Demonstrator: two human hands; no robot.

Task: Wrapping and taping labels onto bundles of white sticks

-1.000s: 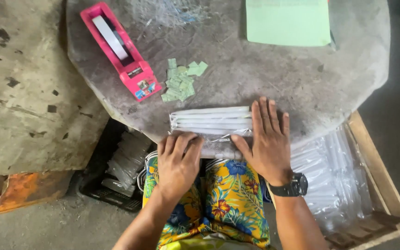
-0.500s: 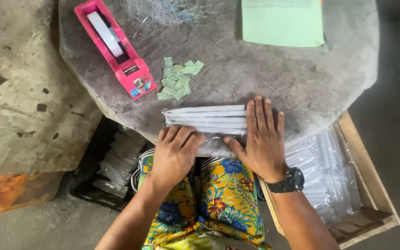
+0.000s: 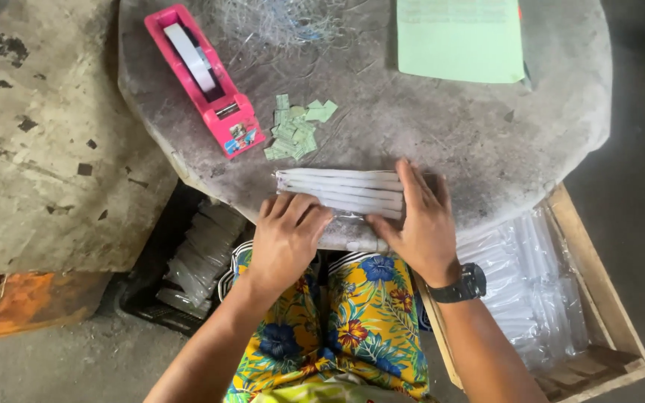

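Both hands lay flat on a bundle of white sticks (image 3: 341, 190) at the near edge of the round grey counter (image 3: 487, 142). The left hand (image 3: 287, 237) pressed its spread fingers on the bundle's near side, gripping nothing; the right hand (image 3: 419, 224) covered its right end, fingers open. A pink tape dispenser (image 3: 204, 78) and green paper scraps (image 3: 296, 128) sat just beyond, a green sheet (image 3: 460, 39) farther off.

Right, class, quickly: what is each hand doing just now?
Left hand: open, palm down, fingertips on the white bundle.
Right hand: open, flat, pressing the bundle's right end.
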